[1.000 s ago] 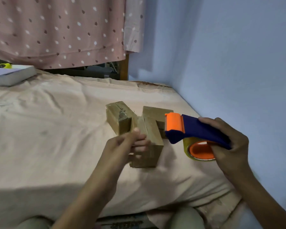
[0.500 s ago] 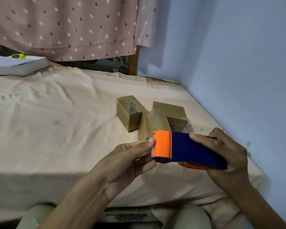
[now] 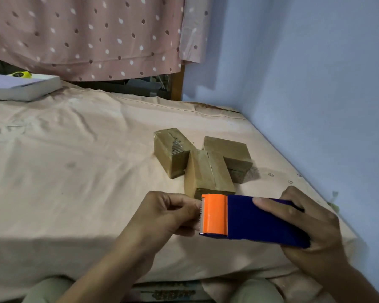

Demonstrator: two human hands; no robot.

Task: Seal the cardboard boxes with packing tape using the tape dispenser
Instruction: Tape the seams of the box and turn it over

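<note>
Both hands nearer: right (image 3: 311, 228) gripping dispenser (image 3: 249, 217), left (image 3: 162, 213) pinching at blade, boxes (image 3: 206, 169) beyond.

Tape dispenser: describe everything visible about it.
The tape dispenser looks plastic: a dark blue body with an orange front end carrying a serrated metal cutting edge that faces left. It is held level in the air above the sheet-covered bed, just in front of the nearest cardboard box. The right hand grips the blue body, thumb on top. The left hand pinches at the toothed edge. The roll itself is hidden underneath.
</note>
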